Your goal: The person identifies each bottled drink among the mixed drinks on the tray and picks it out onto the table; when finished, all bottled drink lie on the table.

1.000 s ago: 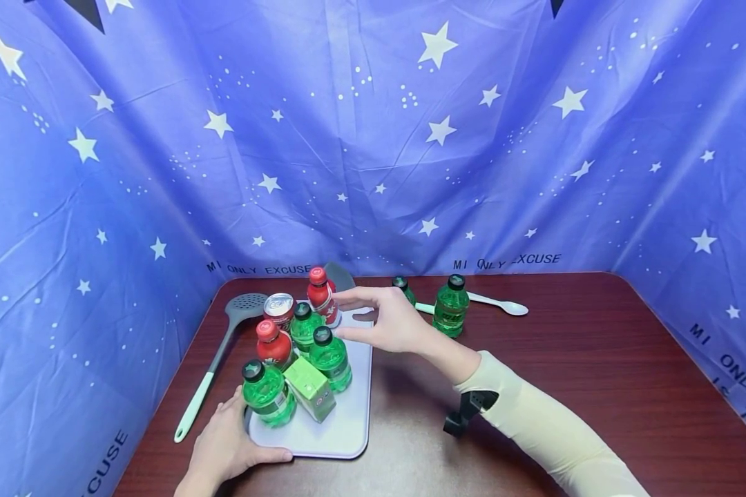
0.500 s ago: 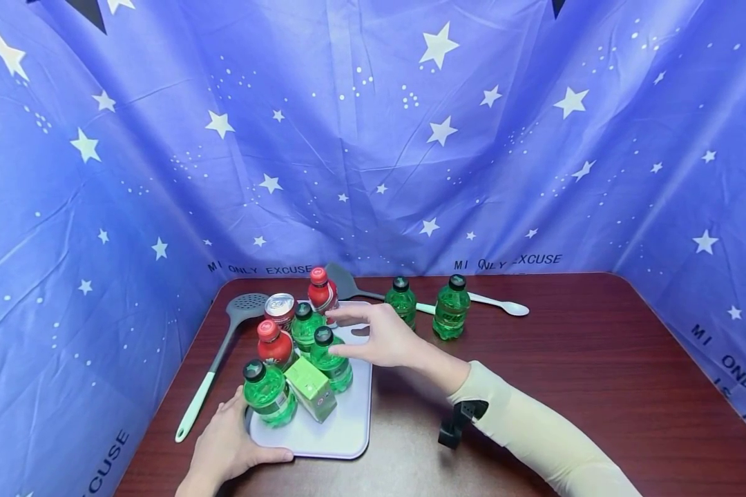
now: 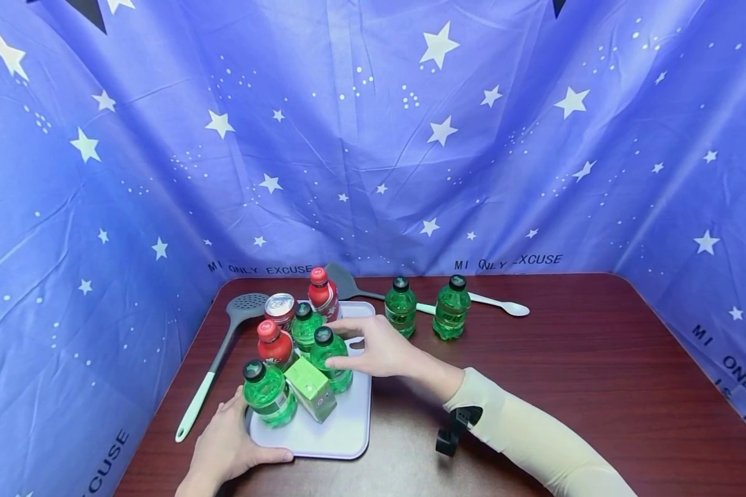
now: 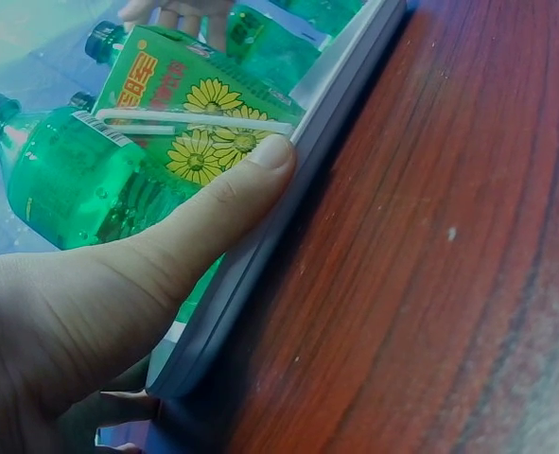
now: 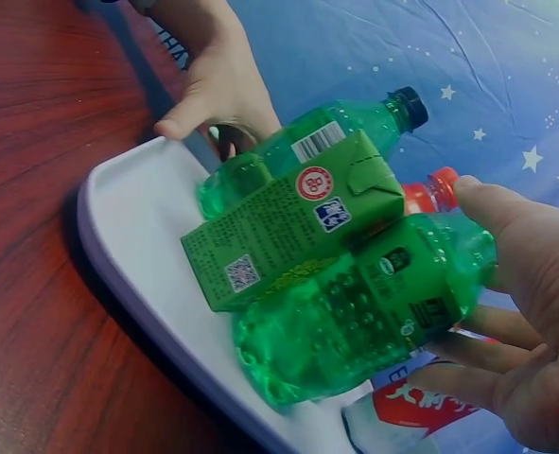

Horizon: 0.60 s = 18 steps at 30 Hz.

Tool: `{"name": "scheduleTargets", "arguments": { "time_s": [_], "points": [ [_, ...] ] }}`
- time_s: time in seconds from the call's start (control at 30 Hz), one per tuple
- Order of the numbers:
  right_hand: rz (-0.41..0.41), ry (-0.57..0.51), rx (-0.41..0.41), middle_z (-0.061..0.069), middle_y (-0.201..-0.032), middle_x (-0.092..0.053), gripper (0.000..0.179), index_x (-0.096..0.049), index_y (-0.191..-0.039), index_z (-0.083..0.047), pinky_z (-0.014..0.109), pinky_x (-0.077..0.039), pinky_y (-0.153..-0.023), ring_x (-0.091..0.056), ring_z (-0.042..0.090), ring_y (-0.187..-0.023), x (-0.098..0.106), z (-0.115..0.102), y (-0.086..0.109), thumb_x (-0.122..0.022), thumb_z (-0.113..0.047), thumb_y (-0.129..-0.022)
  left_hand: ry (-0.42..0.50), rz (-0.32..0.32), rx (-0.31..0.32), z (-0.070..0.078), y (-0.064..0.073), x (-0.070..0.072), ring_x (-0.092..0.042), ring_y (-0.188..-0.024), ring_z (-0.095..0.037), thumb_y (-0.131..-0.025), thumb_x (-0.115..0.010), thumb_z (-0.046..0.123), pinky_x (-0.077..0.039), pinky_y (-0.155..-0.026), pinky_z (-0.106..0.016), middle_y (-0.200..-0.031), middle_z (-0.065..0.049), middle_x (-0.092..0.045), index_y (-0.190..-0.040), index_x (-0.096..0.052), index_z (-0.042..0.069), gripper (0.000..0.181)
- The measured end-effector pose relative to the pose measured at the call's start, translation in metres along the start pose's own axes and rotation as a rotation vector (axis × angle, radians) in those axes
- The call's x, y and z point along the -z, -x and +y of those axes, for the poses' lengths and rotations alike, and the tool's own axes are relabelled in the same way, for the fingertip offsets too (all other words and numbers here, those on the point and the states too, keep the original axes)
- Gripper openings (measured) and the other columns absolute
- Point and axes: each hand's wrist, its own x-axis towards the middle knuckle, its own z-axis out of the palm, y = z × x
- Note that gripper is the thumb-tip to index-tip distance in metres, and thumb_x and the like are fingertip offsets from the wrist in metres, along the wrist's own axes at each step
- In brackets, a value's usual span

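My left hand grips the near-left corner of a white tray, thumb along the front rim in the left wrist view. Close by stand a green bottle and a green drink carton with a straw on its side. My right hand reaches round another black-capped green bottle, thumb on the near side and fingers against the far side. Behind it on the tray are one more green bottle, two red-capped bottles, near and far, and a can.
Two green bottles, left and right, stand on the dark red table right of the tray. A slotted turner lies to the left. At the back lie a grey spatula and a white spoon.
My right hand has left the far red bottle and come nearer, round the front-right green bottle. A green bottle behind the hand now shows fully. The left hand stays put.
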Motion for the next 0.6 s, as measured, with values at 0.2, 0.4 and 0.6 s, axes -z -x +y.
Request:
{"name": "scheduleTargets", "arguments": {
  "time_s": [0.2,0.4,0.6],
  "points": [
    [0.002,0.027,0.006,0.003,-0.133,-0.077,0.057,-0.07,-0.139,-0.013,0.034,-0.063,-0.099,-0.074,0.017,-0.122,-0.004,0.003,0.0,-0.087,-0.035,-0.09,-0.003,0.002,0.001,0.0,0.0,-0.001,-0.049,-0.136,-0.068,-0.044,-0.089,0.088,-0.049,-0.101,-0.078,-0.155,-0.04,-0.047,-0.157,-0.044,-0.001,0.15],
    [-0.054,-0.033,-0.029,-0.001,-0.131,-0.076,0.058,-0.067,-0.142,-0.018,0.035,-0.064,-0.095,-0.075,0.017,-0.118,-0.01,0.007,0.002,-0.088,-0.033,-0.09,0.004,-0.008,0.002,0.001,0.0,-0.002,-0.048,-0.139,-0.066,-0.044,-0.089,0.088,-0.047,-0.104,-0.078,-0.156,-0.04,-0.047,-0.157,-0.044,0.0,0.15],
    [-0.048,-0.006,-0.004,0.0,-0.135,-0.074,0.064,-0.062,-0.145,-0.016,0.039,-0.063,-0.099,-0.075,0.019,-0.118,-0.013,0.009,0.004,-0.088,-0.032,-0.09,0.011,-0.002,-0.004,0.0,0.001,0.0,-0.047,-0.139,-0.067,-0.044,-0.089,0.088,-0.047,-0.105,-0.077,-0.156,-0.04,-0.046,-0.158,-0.044,0.0,0.151]
  ]
}}
